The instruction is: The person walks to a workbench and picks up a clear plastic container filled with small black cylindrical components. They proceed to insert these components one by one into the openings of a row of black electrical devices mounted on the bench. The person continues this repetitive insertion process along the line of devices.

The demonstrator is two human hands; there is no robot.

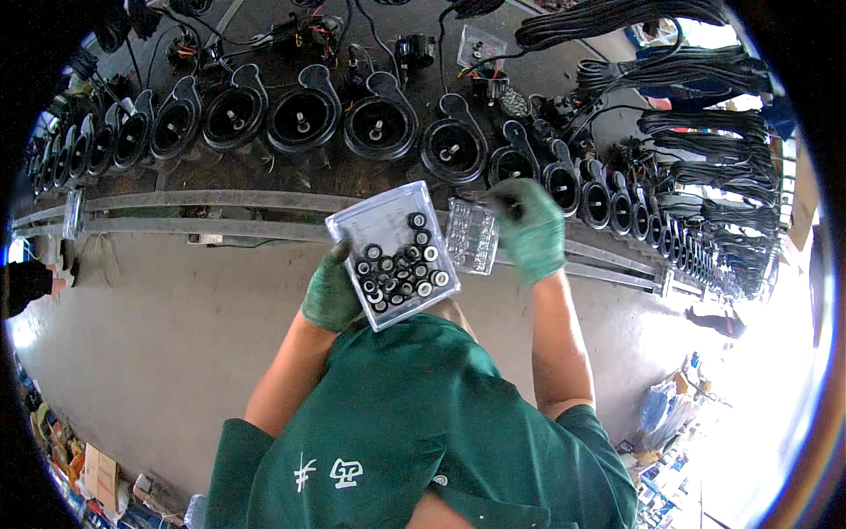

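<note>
My left hand (329, 295), in a green glove, grips the left edge of a clear plastic box (377, 219) and keeps it tilted above my lap. Many small black rings with pale metal centres (405, 272) lie loose in its lower half. My right hand (534, 231), gloved too, is at the bench edge close to a round black housing (511, 164). Its fingertips are dark and blurred, so whether they hold anything is unclear. Between the box and my right hand is a clear divided tray (472, 235) with small shiny pieces.
A long row of round black housings with upright centre posts (302, 122) lines the dark bench. Bundles of black cable (714, 70) lie at the right. Metal rails (220, 201) run along the bench front. Another person's hand (58, 286) shows at the far left.
</note>
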